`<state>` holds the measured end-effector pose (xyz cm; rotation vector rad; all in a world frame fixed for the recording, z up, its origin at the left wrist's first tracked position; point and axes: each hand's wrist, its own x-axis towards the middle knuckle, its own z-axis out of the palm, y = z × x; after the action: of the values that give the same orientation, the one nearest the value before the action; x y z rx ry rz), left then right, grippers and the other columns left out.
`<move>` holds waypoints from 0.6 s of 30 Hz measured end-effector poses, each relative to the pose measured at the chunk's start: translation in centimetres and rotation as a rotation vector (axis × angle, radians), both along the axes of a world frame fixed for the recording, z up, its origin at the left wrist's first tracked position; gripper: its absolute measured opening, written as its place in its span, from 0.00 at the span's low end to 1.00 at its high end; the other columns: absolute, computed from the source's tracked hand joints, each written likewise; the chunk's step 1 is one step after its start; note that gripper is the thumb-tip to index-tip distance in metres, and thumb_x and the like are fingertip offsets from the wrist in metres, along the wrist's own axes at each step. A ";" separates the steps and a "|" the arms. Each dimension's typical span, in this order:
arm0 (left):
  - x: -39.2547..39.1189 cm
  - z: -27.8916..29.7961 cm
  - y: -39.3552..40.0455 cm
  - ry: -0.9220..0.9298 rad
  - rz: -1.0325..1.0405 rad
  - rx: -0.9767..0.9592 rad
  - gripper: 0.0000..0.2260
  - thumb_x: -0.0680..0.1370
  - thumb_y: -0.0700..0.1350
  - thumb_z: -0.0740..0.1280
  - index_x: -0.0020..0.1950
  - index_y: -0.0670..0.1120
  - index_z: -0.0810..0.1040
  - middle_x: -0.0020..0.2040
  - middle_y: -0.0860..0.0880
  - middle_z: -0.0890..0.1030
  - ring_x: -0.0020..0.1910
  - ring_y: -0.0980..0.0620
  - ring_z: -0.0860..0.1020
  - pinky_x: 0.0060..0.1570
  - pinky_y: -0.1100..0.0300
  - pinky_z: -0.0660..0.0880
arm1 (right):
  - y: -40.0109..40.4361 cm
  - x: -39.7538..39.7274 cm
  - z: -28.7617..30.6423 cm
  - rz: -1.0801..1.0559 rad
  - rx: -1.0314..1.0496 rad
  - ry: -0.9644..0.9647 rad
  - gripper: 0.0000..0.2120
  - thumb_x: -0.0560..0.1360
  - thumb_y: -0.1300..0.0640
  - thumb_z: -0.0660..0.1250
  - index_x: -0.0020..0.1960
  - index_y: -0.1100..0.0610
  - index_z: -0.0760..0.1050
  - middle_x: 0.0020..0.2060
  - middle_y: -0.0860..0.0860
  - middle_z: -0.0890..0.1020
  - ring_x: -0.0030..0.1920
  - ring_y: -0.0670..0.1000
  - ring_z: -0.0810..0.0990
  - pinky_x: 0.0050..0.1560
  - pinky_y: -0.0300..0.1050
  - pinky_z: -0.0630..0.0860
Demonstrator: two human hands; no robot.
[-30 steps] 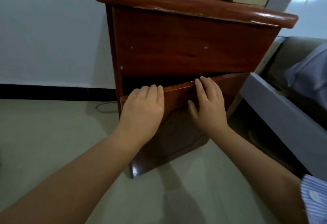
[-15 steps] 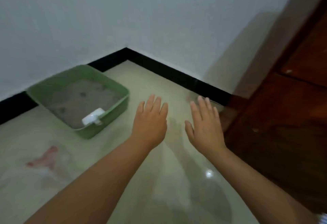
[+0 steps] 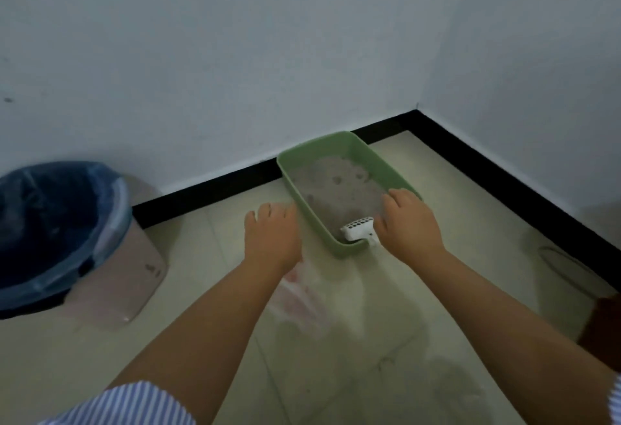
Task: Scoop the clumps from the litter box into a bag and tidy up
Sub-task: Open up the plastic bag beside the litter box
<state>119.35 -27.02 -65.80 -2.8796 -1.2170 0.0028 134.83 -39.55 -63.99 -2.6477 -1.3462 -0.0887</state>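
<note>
Scooping not started | clumps [image 3: 336, 178] in box [image 3: 339, 247] | scoop [image 3: 357, 228] untouched | bag [image 3: 304, 303] flat on floor | left hand [image 3: 270, 242], right hand [image 3: 408, 223] — grip released, both empty

- Green litter box [image 3: 361, 147] sits by the wall, white scoop [image 3: 357, 228] inside.
- Left hand [image 3: 270, 240] hovers beside it; right hand [image 3: 408, 223] over its near corner.
- Lined bin [image 3: 111, 223] stands left.

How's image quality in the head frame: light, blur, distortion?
Head view: dim, flat bluish light with soft shadows on the floor; the baseboard bends from wide-angle distortion; the left hand is slightly motion-smeared; the litter box and scoop read clearly; the bag on the floor is faint and washed out.
</note>
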 end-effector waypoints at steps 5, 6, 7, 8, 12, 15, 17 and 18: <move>-1.4 -2.9 2.6 0.065 0.099 -0.167 0.14 0.79 0.46 0.58 0.64 0.45 0.67 0.64 0.46 0.69 0.63 0.47 0.67 0.61 0.55 0.64 | 4.2 -0.7 -0.9 0.039 -0.335 0.044 0.16 0.78 0.54 0.54 0.60 0.62 0.71 0.60 0.58 0.74 0.62 0.58 0.70 0.58 0.50 0.69; -1.4 -4.0 2.9 0.089 0.129 -0.199 0.15 0.79 0.45 0.58 0.65 0.45 0.67 0.64 0.46 0.69 0.63 0.46 0.67 0.61 0.54 0.64 | 5.0 -0.8 -1.8 0.066 -0.402 0.070 0.16 0.78 0.54 0.54 0.60 0.61 0.72 0.59 0.58 0.75 0.61 0.58 0.71 0.58 0.50 0.70; -1.3 -5.0 3.1 0.119 0.159 -0.235 0.15 0.79 0.43 0.58 0.65 0.45 0.66 0.64 0.45 0.69 0.64 0.46 0.66 0.61 0.54 0.64 | 5.9 -0.9 -2.8 0.100 -0.460 0.087 0.16 0.78 0.54 0.54 0.60 0.60 0.72 0.59 0.58 0.76 0.61 0.58 0.73 0.58 0.50 0.71; -1.3 -6.2 3.1 0.143 0.189 -0.272 0.16 0.79 0.43 0.58 0.66 0.45 0.66 0.65 0.45 0.68 0.64 0.46 0.66 0.61 0.54 0.64 | 6.6 -1.1 -4.1 0.146 -0.516 0.113 0.15 0.78 0.55 0.55 0.59 0.60 0.73 0.59 0.58 0.76 0.60 0.58 0.74 0.58 0.50 0.71; -1.7 -10.4 3.0 0.201 0.304 -0.421 0.18 0.78 0.41 0.56 0.69 0.45 0.64 0.66 0.44 0.67 0.66 0.45 0.65 0.62 0.53 0.64 | 8.9 -3.3 -10.3 0.312 -0.726 0.285 0.19 0.79 0.50 0.56 0.61 0.62 0.72 0.61 0.59 0.75 0.61 0.58 0.74 0.59 0.48 0.71; -3.3 -13.3 2.9 0.203 0.382 -0.510 0.18 0.78 0.42 0.56 0.69 0.45 0.64 0.67 0.45 0.67 0.66 0.46 0.65 0.61 0.54 0.65 | 10.6 -5.8 -15.6 0.413 -0.898 0.320 0.26 0.76 0.40 0.58 0.64 0.59 0.70 0.62 0.56 0.75 0.62 0.56 0.74 0.61 0.49 0.71; -4.6 -14.8 3.1 0.222 0.427 -0.558 0.18 0.79 0.45 0.57 0.69 0.45 0.63 0.67 0.44 0.67 0.66 0.46 0.66 0.60 0.54 0.66 | 11.4 -7.3 -18.7 0.374 -0.918 0.327 0.26 0.73 0.40 0.62 0.64 0.56 0.70 0.60 0.53 0.76 0.60 0.54 0.76 0.57 0.48 0.73; -5.4 -15.6 3.3 0.234 0.454 -0.573 0.19 0.79 0.46 0.57 0.70 0.45 0.63 0.67 0.44 0.66 0.66 0.45 0.66 0.60 0.54 0.67 | 11.7 -7.8 -20.1 0.336 -0.896 0.333 0.24 0.73 0.43 0.64 0.64 0.55 0.70 0.59 0.52 0.76 0.59 0.53 0.77 0.55 0.47 0.74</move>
<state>113.97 -23.72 -81.40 -2.7987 -2.0490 0.7870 126.99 -27.83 -84.05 -2.7593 -1.9887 1.1965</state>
